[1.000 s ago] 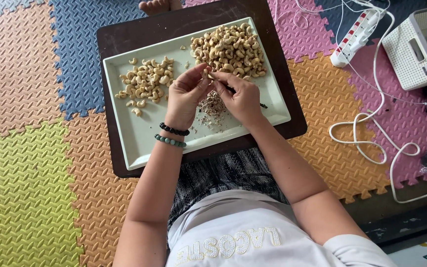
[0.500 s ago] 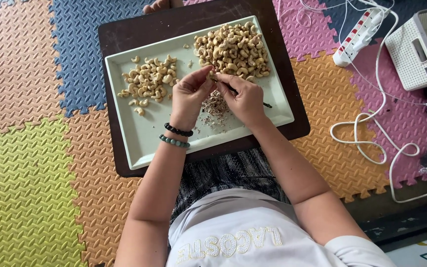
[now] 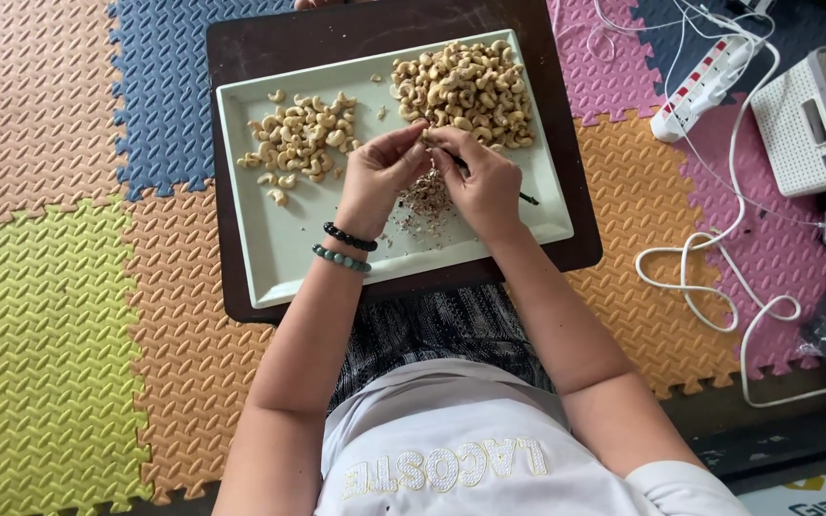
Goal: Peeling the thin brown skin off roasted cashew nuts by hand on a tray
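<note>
Both hands (image 3: 432, 177) pinch one cashew (image 3: 426, 139), orientation hidden.

Your pale green tray (image 3: 279, 258) sits on a dark brown board (image 3: 241, 38); tan cashews (image 3: 466, 91) fill it. Floor mats (image 3: 50, 334) are ridged yellow, orange, blue, pink.

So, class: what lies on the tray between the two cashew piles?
In the head view, mostly bare tray, with a few stray nuts between the left pile and right pile.

Two cashew piles (image 3: 461, 91) lie on a tray (image 3: 279, 258).
</note>
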